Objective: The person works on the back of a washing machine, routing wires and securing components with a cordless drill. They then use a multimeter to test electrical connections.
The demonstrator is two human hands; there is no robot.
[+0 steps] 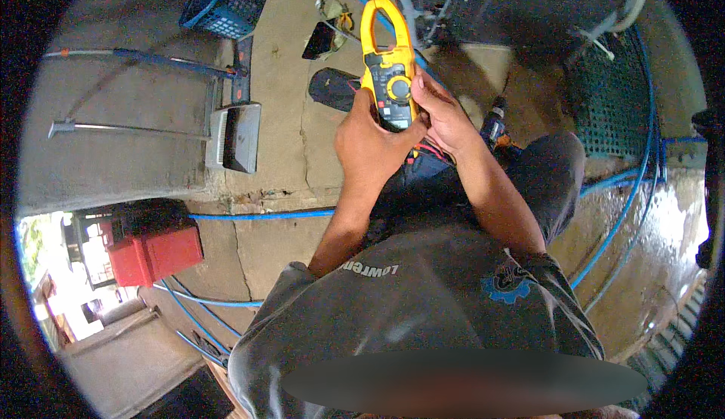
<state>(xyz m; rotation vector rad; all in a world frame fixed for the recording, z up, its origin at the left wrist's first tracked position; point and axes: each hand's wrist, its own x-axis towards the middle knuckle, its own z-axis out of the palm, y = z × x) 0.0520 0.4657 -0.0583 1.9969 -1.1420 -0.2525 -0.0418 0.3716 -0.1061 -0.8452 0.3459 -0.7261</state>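
Note:
A yellow and black clamp meter (391, 79) is held up in front of me, its jaw loop pointing away and closed. My left hand (371, 141) wraps the lower left side of its body, thumb across the lower end near the small display. On the other side, my right hand (445, 117) grips the meter's right edge, with the thumb up beside the round dial. Red and black leads (432, 151) show just below the hands, partly hidden by them. A dark pouch (334, 89) lies on the floor left of the meter.
A cordless drill (494, 123) lies right of my hands. Left are a dustpan (240, 138), a broom (174, 63) and a blue basket (226, 0). A red toolbox (157, 254) stands at lower left. Blue hoses (260, 216) cross the floor; a green perforated mat (615, 94) lies right.

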